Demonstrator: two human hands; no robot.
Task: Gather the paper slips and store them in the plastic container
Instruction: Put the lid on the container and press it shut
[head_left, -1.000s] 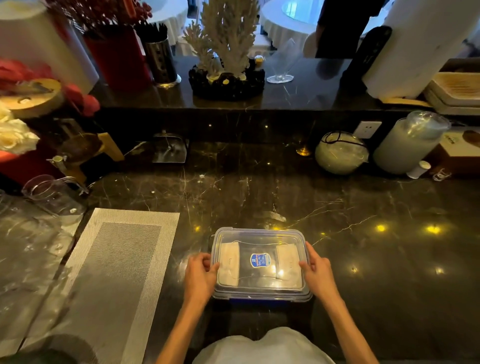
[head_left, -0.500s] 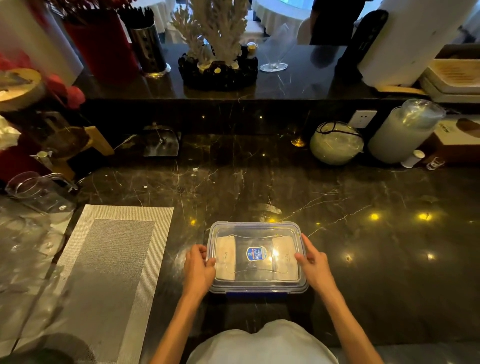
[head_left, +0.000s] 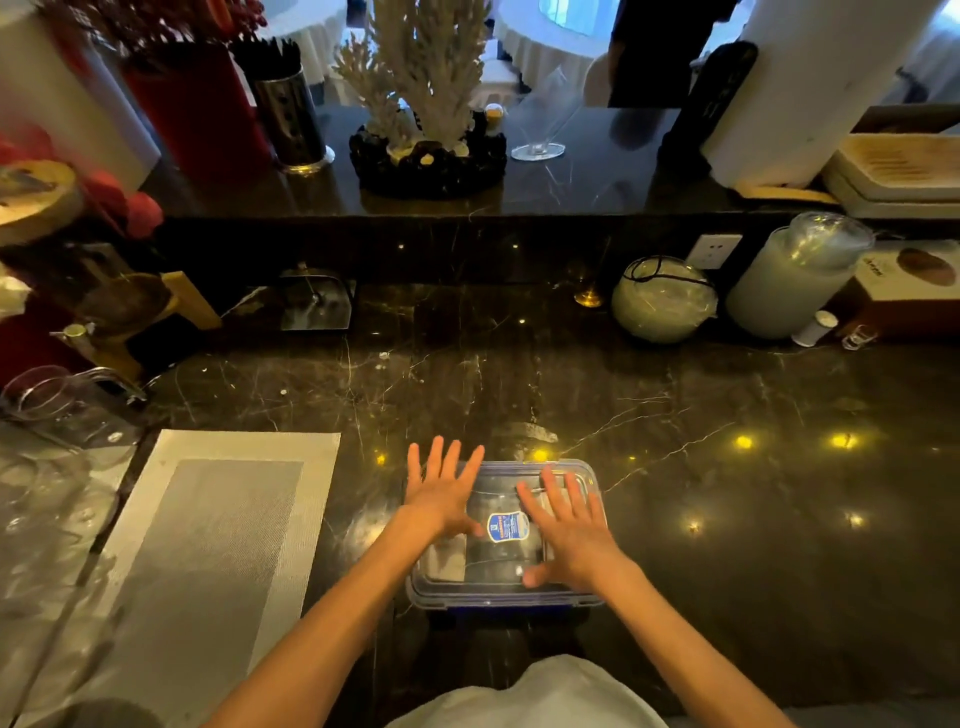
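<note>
We stand at a dark, veined marble surface (head_left: 519, 384) that shines with small yellow light spots. Behind it rises a higher ledge (head_left: 571, 187) of the same stone, and beyond that we glimpse round tables with white cloths (head_left: 540, 47) in a bright room.

Near our edge sits the container (head_left: 587, 597), clear plastic with its lid on and a blue label (head_left: 506, 526) in the middle. Pale slips (head_left: 447, 564) show through the lid inside it. Our left hand (head_left: 441, 499) lies over the container's left side, our right hand (head_left: 569, 530) over its right side; the fingers (head_left: 550, 486) of both are spread wide and flat, gripping nothing. We cannot tell whether the palms touch the lid.

To the left lies a grey woven mat (head_left: 208, 545), and past it clear glassware (head_left: 57, 410), partly blurred. At the far side stand a round glass jar (head_left: 662, 301), a taller pale jar (head_left: 789, 280) on its side, a wall socket (head_left: 714, 250) and a small box (head_left: 914, 286). On the ledge we see a white coral piece (head_left: 426, 73) in a dark base, a red vase (head_left: 197, 114), a metal cup (head_left: 291, 114) with dark sticks, a glass foot (head_left: 537, 150) and a white roll (head_left: 810, 88). The space between the container and the far jars is open.
</note>
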